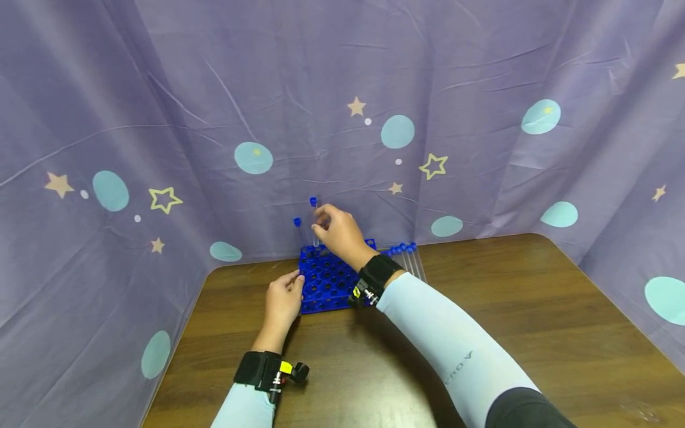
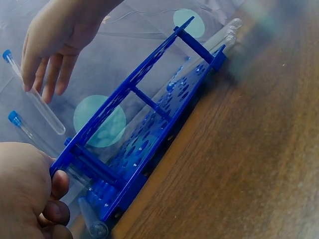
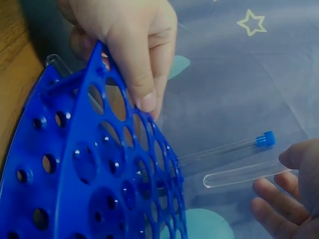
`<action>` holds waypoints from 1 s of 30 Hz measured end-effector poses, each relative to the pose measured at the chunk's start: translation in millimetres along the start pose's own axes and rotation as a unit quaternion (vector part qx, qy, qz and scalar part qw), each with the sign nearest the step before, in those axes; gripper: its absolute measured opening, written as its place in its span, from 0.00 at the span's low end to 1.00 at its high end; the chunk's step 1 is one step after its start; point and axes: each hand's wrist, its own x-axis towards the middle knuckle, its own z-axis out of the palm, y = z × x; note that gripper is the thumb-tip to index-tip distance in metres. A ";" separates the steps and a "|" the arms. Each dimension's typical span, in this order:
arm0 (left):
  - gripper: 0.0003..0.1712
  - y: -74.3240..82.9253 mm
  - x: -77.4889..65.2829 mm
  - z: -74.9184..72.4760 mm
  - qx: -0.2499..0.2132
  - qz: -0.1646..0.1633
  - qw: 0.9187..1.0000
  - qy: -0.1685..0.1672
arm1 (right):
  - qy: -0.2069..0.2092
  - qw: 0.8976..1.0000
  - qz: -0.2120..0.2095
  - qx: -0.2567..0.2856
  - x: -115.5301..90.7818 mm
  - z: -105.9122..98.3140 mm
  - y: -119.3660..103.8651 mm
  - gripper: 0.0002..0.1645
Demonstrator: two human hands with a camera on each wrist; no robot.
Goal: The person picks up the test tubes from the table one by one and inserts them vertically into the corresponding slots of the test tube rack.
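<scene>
A blue test tube rack (image 1: 327, 304) stands at the back of the wooden table. My left hand (image 1: 283, 298) grips its left end, thumb on the top plate and fingers curled at the side. Over the rack's back left part, my right hand (image 1: 341, 233) pinches a clear test tube (image 2: 47, 114) with a blue cap. That tube is tilted, its rounded lower end (image 3: 208, 180) free above the top plate. Beside it, a second blue-capped test tube (image 2: 15, 118) sits in the rack at the back left corner.
Several blue-capped tubes (image 1: 411, 257) lie side by side just right of the rack, partly behind my right wrist. A purple curtain (image 1: 332, 77) with stars and ovals hangs right behind the table (image 1: 481, 291). The right forearm crosses over the table's middle.
</scene>
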 end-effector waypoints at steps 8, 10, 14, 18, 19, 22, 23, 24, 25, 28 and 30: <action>0.22 0.4 1.3 1.5 -0.002 0.004 1.000 -0.003 | -0.016 1.000 0.012 -0.007 -2.5 9.4 6.8 0.16; 0.21 1.3 1.0 1.4 -0.002 0.007 1.000 -0.002 | -0.017 1.000 0.017 -0.011 -2.6 11.5 8.7 0.16; 0.21 1.9 1.3 1.6 -0.006 0.006 1.000 -0.002 | -0.020 0.999 0.023 -0.023 -2.0 15.8 12.5 0.16; 0.21 1.3 1.8 1.9 -0.005 0.007 1.000 0.000 | -0.028 0.999 0.025 -0.034 -1.8 20.7 16.6 0.16; 0.21 1.3 1.9 1.8 -0.005 0.008 1.000 0.001 | -0.031 0.999 0.025 -0.035 -2.1 21.9 17.6 0.16; 0.20 1.4 2.0 1.6 -0.006 0.013 1.000 0.006 | -0.039 0.998 0.029 -0.036 -3.2 25.9 20.0 0.16; 0.20 1.4 2.0 1.4 -0.006 0.015 1.000 0.006 | -0.041 0.998 0.032 -0.037 -3.7 27.2 20.6 0.16; 0.20 1.4 1.9 1.2 -0.007 0.015 1.000 0.006 | -0.044 0.998 0.035 -0.037 -4.2 28.5 21.1 0.16; 0.20 1.8 1.7 1.0 -0.008 0.015 1.000 0.007 | -0.046 0.997 0.038 -0.038 -4.5 29.6 21.6 0.17; 0.21 1.5 1.3 0.1 -0.007 0.013 1.000 0.006 | -0.052 0.997 0.044 -0.040 -5.1 32.6 22.6 0.17; 0.21 1.0 1.4 -0.6 -0.006 0.009 1.000 0.006 | -0.055 0.997 0.046 -0.040 -5.3 34.3 23.2 0.17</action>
